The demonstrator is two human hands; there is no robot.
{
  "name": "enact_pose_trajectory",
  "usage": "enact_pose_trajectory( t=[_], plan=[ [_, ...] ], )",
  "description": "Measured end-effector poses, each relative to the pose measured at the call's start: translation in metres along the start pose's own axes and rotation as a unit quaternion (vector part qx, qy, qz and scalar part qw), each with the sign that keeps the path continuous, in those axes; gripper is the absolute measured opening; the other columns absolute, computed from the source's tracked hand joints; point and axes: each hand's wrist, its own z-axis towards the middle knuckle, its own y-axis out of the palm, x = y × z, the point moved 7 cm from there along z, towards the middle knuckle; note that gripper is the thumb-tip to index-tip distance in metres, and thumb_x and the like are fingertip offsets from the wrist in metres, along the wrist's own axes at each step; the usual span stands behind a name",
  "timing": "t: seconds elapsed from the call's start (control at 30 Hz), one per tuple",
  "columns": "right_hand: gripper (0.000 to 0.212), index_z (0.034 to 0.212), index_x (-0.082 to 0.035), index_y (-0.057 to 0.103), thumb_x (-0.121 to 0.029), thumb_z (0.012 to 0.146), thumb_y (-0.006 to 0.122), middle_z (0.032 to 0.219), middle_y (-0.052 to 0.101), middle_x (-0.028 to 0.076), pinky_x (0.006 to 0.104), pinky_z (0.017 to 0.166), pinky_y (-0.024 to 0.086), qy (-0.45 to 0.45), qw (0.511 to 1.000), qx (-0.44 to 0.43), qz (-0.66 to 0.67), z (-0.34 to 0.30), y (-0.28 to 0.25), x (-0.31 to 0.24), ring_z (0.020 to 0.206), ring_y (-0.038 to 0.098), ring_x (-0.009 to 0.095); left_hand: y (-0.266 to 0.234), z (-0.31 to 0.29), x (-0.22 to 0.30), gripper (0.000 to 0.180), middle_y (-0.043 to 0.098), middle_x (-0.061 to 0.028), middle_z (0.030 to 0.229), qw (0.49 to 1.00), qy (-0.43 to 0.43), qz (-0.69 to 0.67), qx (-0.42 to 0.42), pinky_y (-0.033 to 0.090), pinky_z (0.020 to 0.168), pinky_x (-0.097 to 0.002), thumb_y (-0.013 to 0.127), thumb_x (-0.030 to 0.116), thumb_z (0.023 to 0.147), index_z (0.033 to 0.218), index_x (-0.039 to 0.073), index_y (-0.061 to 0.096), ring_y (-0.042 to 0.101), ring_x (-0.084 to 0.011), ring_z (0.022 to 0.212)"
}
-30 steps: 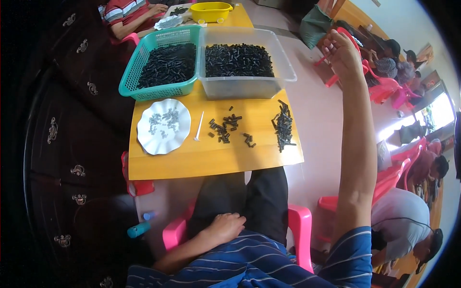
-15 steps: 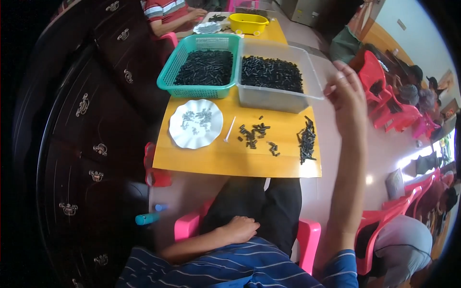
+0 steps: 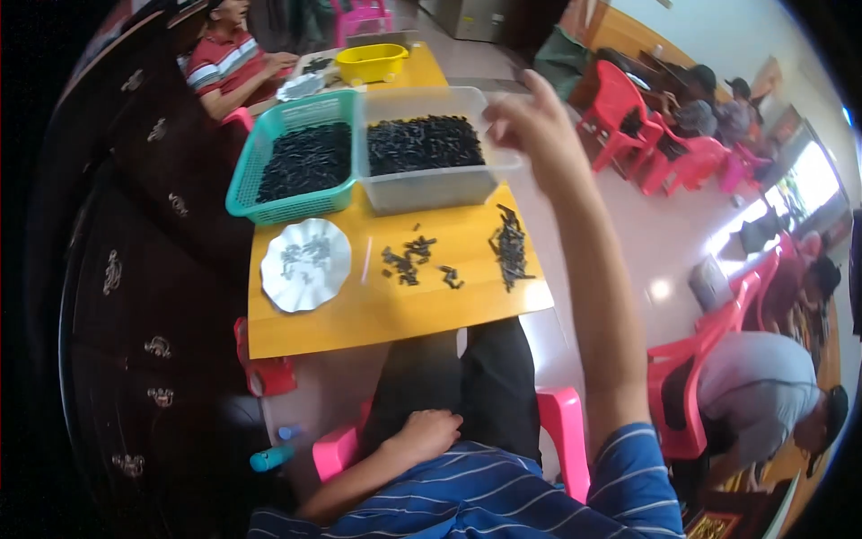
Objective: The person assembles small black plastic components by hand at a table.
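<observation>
My right hand (image 3: 532, 126) is raised at the right end of a clear plastic bin (image 3: 431, 191), overlapping its rim in the view. Its fingers are apart and somewhat blurred, and nothing shows in them. My left hand (image 3: 429, 436) lies loosely on my lap, holding nothing visible. Short black tube-like pieces (image 3: 422, 144) fill much of the bin. Beside it a green basket (image 3: 241, 184) holds more of them. Nearer me lie a white wavy-edged plate (image 3: 278, 292) with small pale pieces, a thin white stick (image 3: 366, 259), a loose scatter of black pieces (image 3: 409, 260) and a denser pile (image 3: 511, 247).
The yellow table (image 3: 359, 332) ends just before my knees. Beyond the containers stands a yellow tub (image 3: 370, 65), with a seated person in a red striped shirt (image 3: 224, 67) alongside. Dark drawers (image 3: 117, 314) rise at left. Red chairs (image 3: 620, 117) and other people are at right.
The view has swung to the right, so the table sits further left in the picture. My right hand has come closer to the bin's rim. My left hand stays on my lap.
</observation>
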Motion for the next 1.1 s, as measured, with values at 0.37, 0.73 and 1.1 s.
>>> enact_pose_trajectory(
  t=[0.37, 0.73, 1.1],
  plan=[
    [0.013, 0.096, -0.008, 0.053, -0.009, 0.090, 0.065, 0.084, 0.065, 0.004, 0.0300, 0.066, 0.054, 0.073, 0.993, 0.087, -0.046, 0.069, -0.144, 0.019, 0.071, 0.063, 0.013, -0.005, 0.002, 0.000, 0.022, 0.070, -0.0179, 0.099, 1.000, -0.010, 0.005, -0.010, 0.057, 0.082, -0.0506, 0.066, 0.021, 0.090, 0.105, 0.005, 0.070, 0.069, -0.0385, 0.096],
    [0.092, 0.157, 0.007, 0.012, -0.007, 0.086, 0.070, 0.088, 0.068, 0.010, 0.0285, 0.065, 0.054, 0.045, 0.995, 0.042, -0.074, 0.040, -0.085, 0.054, 0.068, 0.061, 0.015, 0.001, 0.006, -0.002, 0.020, 0.070, -0.0189, 0.099, 0.999, -0.017, -0.005, -0.032, 0.056, 0.081, -0.0514, 0.065, 0.022, 0.093, 0.101, 0.005, 0.069, 0.069, -0.0385, 0.097],
    [0.085, 0.161, -0.013, 0.018, -0.012, 0.091, 0.067, 0.094, 0.065, 0.007, 0.0261, 0.064, 0.050, 0.063, 0.990, 0.121, -0.035, 0.059, -0.117, 0.055, 0.068, 0.058, 0.014, 0.002, 0.006, -0.005, 0.021, 0.073, -0.0213, 0.095, 1.000, -0.007, -0.021, -0.018, 0.059, 0.079, -0.0535, 0.065, 0.021, 0.088, 0.098, 0.004, 0.072, 0.072, -0.0406, 0.093]
  ],
)
